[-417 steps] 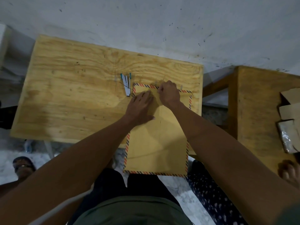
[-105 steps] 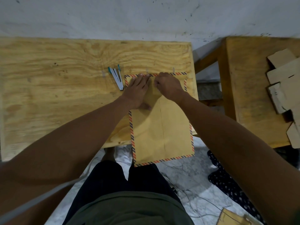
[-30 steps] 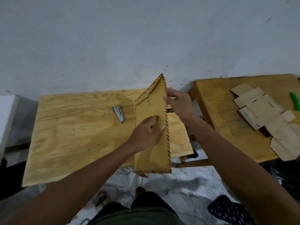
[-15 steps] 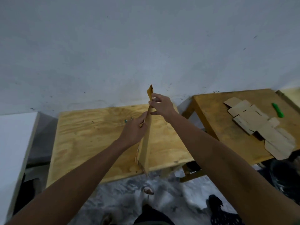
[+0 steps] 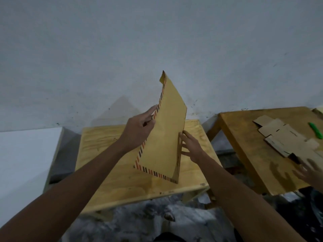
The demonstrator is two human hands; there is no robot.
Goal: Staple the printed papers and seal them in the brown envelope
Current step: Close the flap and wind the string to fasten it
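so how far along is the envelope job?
Looks near the end: no loose papers show, so presumably they're inside the brown envelope. In hand: left hand grips its striped edge, right hand touches the other. Seal not visible; putting it down remains.

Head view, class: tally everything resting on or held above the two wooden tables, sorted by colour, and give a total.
Brown: 1, the brown envelope, gripped by the left hand and touched by the right hand.
Tan: 1, the pile of flat cardboard pieces.
Green: 1, a small green object.
Total: 3
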